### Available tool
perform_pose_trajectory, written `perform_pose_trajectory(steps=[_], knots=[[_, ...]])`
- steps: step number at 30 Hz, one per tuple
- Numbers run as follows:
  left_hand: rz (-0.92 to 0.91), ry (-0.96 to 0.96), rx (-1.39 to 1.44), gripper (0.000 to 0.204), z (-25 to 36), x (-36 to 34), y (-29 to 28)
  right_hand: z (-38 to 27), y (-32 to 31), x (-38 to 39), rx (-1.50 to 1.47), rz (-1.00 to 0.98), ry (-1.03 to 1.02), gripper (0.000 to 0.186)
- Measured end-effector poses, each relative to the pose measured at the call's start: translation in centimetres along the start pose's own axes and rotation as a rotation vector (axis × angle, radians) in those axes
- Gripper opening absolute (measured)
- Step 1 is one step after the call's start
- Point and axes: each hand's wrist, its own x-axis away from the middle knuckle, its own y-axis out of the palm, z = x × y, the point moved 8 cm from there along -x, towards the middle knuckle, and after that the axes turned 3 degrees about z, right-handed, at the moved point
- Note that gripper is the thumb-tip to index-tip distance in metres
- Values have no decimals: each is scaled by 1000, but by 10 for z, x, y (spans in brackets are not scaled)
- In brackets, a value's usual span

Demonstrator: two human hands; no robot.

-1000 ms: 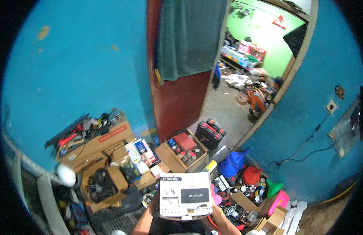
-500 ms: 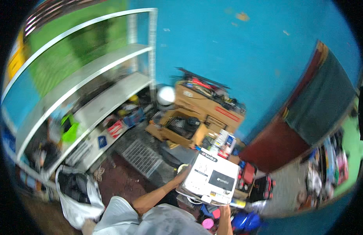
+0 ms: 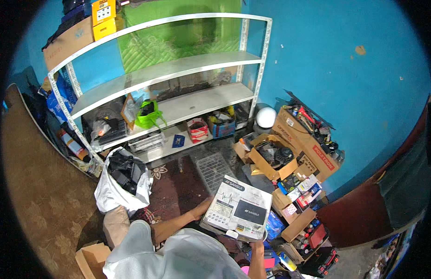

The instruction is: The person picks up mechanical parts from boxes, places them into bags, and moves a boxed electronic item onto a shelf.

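View swung to shelves (image 3: 178, 88), white-grey box (image 3: 237, 208) held.

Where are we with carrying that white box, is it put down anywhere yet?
Not yet. The white box is off the floor, the left hand on its left edge and the right hand under its near right corner. It is held in front of the white shelving, whose middle shelf looks mostly bare. Setting it down is what remains; open cardboard boxes of parts sit to the right.
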Motion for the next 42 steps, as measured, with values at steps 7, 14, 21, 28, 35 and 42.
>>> perform_pose_trajectory(steps=[7,14,21,28,35,42], knots=[[183,72,6,62,-17,29,-57,25,47,-25,55,-113,94,52],[342,52,113,64,-49,42,-87,51,48,-65,81,-198,204,51],[478,179,221,62,-50,47,-96,56,76,-134,373,-390,198,44],[626,201,289,63,-94,22,-136,77,137,-199,444,-620,352,51],[693,126,348,64,-28,18,-298,130,243,-273,441,-393,383,53],[753,-3,404,64,-22,-44,-432,184,260,-364,411,-181,436,55]])
